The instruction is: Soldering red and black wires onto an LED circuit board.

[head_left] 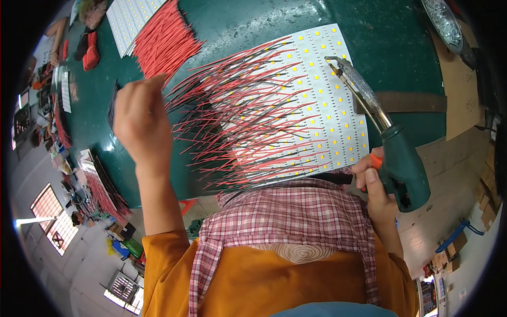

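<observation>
Near the front edge of the green tabletop (401,31) lies a flat white board (322,100) dotted with small yellow squares, thin red wires (237,121) fanning off its left side. Right hand (376,186) is wrapped around the dark green handle of a soldering gun (388,142), its metal tip over the board's far corner. Left hand (138,120) hovers closed, fingers bunched, beside the wire ends; whether it pinches one, I cannot tell.

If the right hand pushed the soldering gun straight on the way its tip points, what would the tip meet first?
Most likely the white LED panel: the soldering gun in the right hand points up-left, its tip over the panel's top right corner. The tip's height above the board is unclear, so it might pass just over it.
</observation>
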Available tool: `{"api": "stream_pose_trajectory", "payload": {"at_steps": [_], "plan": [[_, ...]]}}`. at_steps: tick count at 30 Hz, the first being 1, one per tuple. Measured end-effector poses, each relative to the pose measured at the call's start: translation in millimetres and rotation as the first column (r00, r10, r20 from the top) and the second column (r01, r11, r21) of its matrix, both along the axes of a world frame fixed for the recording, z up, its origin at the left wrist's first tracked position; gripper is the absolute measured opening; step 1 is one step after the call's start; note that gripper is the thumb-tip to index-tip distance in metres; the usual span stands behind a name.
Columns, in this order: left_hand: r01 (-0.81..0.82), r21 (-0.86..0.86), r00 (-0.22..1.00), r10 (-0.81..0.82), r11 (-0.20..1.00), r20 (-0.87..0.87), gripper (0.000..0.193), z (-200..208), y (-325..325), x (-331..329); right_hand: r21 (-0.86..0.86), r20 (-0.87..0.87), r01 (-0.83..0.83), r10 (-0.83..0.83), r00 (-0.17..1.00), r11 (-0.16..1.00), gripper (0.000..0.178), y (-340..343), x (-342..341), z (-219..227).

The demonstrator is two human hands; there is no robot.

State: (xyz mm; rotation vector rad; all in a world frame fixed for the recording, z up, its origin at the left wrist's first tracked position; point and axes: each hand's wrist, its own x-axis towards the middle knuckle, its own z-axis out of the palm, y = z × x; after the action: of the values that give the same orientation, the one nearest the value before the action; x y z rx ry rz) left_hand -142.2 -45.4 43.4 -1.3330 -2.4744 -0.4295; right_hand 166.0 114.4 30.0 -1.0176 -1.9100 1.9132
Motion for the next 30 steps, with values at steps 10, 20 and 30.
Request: {"api": "stream_pose_trajectory", "payload": {"at_steps": [10, 20, 30], "plan": [[-0.201, 0.255, 0.900, 0.076, 0.946, 0.430, 0.012, -26, 33, -71, 0.008, -0.112, 0.025, -0.024, 0.993, 1.000, 0.029, -1, -2, -5], [-0.172, 0.238, 0.981, 0.143, 0.956, 0.132, 0.017, -34, -20, -127, -0.022, -0.124, 0.166, -0.168, 0.978, 0.986, 0.029, -9, 5, -7], [-0.328, -0.302, 0.913, 0.383, 0.895, 0.141, 0.023, -43, -125, -174, -0.011, -0.129, 0.114, -0.115, 0.985, 0.993, 0.029, -7, 4, -15]]}}
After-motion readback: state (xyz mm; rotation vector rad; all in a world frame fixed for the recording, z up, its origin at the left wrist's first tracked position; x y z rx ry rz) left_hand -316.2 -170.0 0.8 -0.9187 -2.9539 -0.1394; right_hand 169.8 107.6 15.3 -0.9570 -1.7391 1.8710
